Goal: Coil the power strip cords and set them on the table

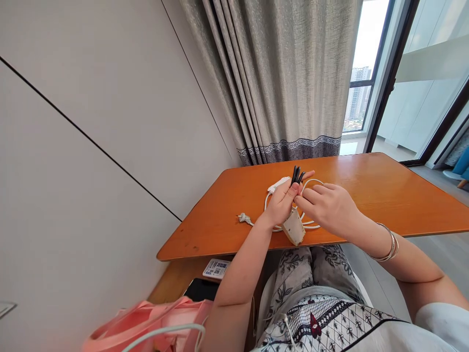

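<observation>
The orange-brown table (205, 220) is under the fingers (312, 194). On it, a white plug (245, 218) lies to their left; white cable (311, 227) curves near them.

Bag (146, 318): pink, low left on my feed;
Card (217, 268): white, blue print, beyond the bag;
Curtain (293, 88): grey, banded near the hem;
Window (369, 44): I make out towers (359, 98) outside;
Wall (91, 161): pale, dark-seamed, on my left
</observation>
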Available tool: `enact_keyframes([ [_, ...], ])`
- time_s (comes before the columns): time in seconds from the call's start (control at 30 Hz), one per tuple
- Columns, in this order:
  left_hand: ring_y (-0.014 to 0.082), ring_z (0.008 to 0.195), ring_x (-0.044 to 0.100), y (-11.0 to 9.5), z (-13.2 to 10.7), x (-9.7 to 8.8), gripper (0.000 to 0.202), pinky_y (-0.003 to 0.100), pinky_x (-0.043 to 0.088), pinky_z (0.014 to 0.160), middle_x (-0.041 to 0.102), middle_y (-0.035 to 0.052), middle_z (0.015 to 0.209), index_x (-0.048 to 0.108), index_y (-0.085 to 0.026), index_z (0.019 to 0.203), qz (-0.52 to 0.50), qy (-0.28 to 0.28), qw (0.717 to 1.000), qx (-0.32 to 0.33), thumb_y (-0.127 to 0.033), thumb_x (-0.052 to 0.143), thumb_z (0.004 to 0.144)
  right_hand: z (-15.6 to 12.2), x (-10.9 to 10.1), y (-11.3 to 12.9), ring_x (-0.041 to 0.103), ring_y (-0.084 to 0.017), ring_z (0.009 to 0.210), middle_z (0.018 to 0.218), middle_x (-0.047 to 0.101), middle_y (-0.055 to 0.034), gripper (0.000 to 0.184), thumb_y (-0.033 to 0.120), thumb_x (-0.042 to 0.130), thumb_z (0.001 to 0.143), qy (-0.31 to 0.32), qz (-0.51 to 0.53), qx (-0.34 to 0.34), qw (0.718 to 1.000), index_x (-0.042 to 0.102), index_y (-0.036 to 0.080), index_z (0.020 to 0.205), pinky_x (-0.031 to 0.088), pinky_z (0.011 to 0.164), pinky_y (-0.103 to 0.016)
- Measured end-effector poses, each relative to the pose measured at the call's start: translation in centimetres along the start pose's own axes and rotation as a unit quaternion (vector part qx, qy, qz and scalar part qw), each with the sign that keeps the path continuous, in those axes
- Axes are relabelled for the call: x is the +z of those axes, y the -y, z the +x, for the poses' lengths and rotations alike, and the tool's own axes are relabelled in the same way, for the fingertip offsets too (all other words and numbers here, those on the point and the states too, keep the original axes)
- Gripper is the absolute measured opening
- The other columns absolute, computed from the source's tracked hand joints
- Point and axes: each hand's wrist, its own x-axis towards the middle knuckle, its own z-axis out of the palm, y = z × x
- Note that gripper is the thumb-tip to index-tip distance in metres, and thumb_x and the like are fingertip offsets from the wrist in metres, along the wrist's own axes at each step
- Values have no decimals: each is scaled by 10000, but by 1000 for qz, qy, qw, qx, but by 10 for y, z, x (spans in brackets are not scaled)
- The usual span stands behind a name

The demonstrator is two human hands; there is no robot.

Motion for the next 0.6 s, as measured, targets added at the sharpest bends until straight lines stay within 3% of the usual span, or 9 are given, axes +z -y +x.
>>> enact_keyframes([
  [0.07,108,475,471,0,-1,1,459,250,383,467,566,-10,594,518,-191,668,8,7,1000,-24,-598,687,794,6,-1,-6,486,-132,617,674,594,-17,292,135,410,1009,-33,8,14,999,613,181,805,275,569,-303],
  [0.17,61,378,330,0,-1,1,541,219,261,380,410,-70,520,456,-198,676,5,14,999,-51,-692,661,756,10,1,-19,480,-136,616,671,600,-13,238,291,496,1011,-37,23,50,998,610,194,826,278,577,-300],
  [0.27,34,357,294,0,1,-2,567,198,278,382,417,-82,515,440,-196,693,-3,12,998,-58,-718,656,740,5,3,-31,521,-152,637,706,639,-23,253,400,530,991,-8,34,74,997,635,196,884,307,583,-294],
  [0.43,32,322,302,3,6,-7,544,179,332,389,443,-84,441,445,-194,694,-49,-13,996,-73,-686,671,753,-11,4,-47,583,-168,670,767,671,-41,236,395,559,973,32,69,109,991,669,195,912,357,583,-286],
  [0.6,36,274,257,3,6,-3,442,189,386,398,410,-92,381,489,-183,725,-111,-6,989,-100,-585,590,877,-7,18,-51,625,-180,778,871,676,-49,211,410,594,948,-80,196,157,965,693,226,979,468,670,-293],
])
